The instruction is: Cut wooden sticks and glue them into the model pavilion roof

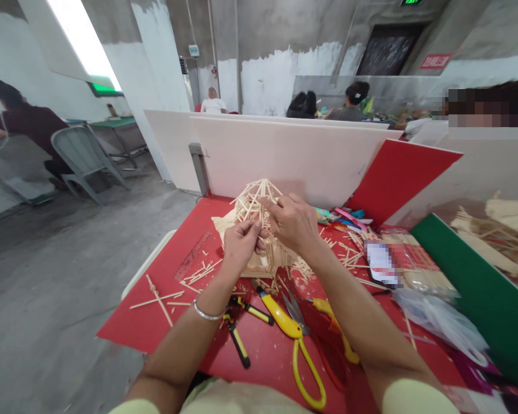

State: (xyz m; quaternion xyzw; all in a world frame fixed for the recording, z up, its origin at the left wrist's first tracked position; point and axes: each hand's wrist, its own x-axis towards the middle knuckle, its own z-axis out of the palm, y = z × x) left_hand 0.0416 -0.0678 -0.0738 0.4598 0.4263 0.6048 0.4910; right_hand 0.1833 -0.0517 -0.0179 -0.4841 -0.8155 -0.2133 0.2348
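A small building model of thin wooden sticks [259, 265], with an open, cone-like roof frame [263, 187], stands on the red tabletop. My left hand [244, 244] is closed in a pinch at the model's front, seemingly on a thin wooden stick. Against the roof frame's right side rests my right hand [296, 221], index finger stretched to the sticks and the other fingers curled; what they hold is hidden. Nearer to me lie yellow-handled scissors [300, 339], black-and-yellow pliers [237, 330] and a yellow tool [343, 333] partly covered by my right forearm.
Loose sticks [201, 273] and a clear ruler [192, 256] lie left of the model. On the right are a phone [382, 264], packed sticks [427, 264], a plastic bag [440, 322] and a green board [475, 293]. White panels [285, 152] border the back; people sit beyond.
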